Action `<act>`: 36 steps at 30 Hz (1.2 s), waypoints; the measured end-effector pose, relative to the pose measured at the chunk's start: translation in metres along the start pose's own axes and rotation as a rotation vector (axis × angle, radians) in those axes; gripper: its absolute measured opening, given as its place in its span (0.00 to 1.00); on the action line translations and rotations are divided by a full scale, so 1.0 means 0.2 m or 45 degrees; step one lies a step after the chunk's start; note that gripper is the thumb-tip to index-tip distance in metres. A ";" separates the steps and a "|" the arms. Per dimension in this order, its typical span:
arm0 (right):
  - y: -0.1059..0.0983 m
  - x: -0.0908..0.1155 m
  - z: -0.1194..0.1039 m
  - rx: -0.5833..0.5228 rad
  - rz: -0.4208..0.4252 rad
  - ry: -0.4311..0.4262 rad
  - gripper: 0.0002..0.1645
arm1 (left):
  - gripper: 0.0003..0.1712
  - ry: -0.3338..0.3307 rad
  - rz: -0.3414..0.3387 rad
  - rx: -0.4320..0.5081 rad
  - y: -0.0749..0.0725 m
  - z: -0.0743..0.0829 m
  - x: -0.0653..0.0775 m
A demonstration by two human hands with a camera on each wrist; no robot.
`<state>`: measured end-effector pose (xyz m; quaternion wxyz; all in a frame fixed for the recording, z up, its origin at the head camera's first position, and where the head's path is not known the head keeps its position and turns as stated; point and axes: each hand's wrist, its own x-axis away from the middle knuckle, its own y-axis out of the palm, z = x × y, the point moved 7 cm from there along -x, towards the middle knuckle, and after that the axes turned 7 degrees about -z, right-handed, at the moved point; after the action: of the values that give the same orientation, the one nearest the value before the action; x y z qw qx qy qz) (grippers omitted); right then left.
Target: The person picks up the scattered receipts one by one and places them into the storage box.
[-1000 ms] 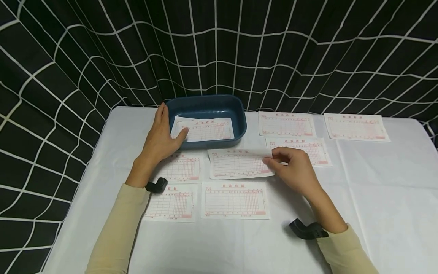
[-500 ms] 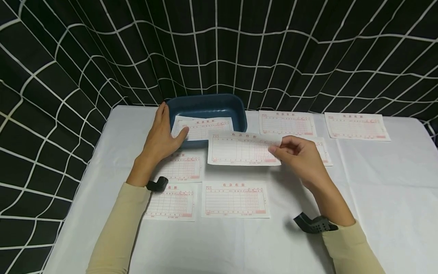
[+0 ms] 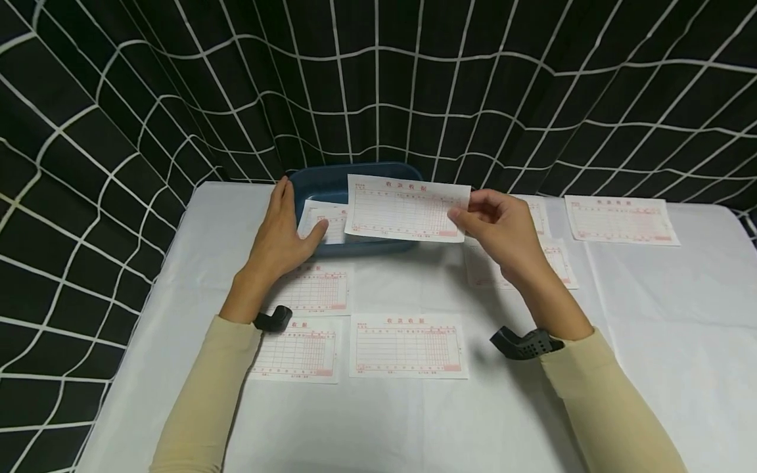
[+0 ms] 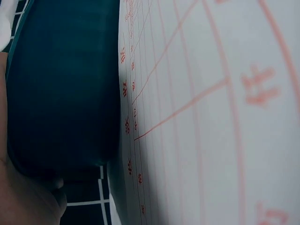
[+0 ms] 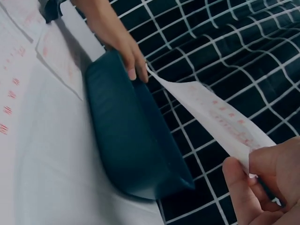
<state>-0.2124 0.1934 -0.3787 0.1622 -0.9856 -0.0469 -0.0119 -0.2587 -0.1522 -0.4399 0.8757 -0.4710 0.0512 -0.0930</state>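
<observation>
My right hand pinches a printed receipt slip by its right end. The slip, white with a red ruled grid, is raised and overlaps the blue plastic bin in the head view. In the right wrist view the slip slants above the bin, gripped between thumb and fingers. My left hand holds the bin's left end, thumb over the front rim and fingers along the side. Inside the bin lie receipt slips, now partly covered by the raised one.
Several more receipt slips lie on the white cloth: one at front centre, two by the left forearm, and others to the right, including a far-right slip. A black curtain with white grid lines stands behind the table.
My right hand has lifted the receipt slip off the table and carried it away from me, up over the bin. The left hand stays at the bin's left end.
</observation>
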 end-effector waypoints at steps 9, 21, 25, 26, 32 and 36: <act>0.10 -0.14 -0.07 0.198 -0.056 -0.062 0.16 | 0.58 -0.006 -0.007 -0.008 0.01 -0.01 0.00; 0.23 -0.25 -0.09 0.355 -0.070 -0.131 0.11 | 0.58 0.018 0.004 -0.002 -0.01 0.00 0.00; 0.27 -0.27 -0.10 0.422 -0.106 -0.144 0.17 | 0.58 0.011 -0.005 -0.008 0.00 0.00 0.00; 0.28 -0.27 -0.10 0.432 -0.115 -0.146 0.19 | 0.58 0.011 -0.007 -0.009 0.00 0.00 0.00; 0.31 -0.27 -0.10 0.479 -0.119 -0.169 0.29 | 0.58 0.018 -0.005 -0.008 0.00 0.00 0.00; 0.29 -0.26 -0.09 0.455 -0.072 -0.206 0.32 | 0.58 0.020 -0.004 -0.009 0.00 0.00 0.00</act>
<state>-0.2596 0.1279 -0.3821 0.3297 -0.9372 -0.0889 0.0712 -0.2590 -0.1526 -0.4400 0.8735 -0.4734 0.0576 -0.0978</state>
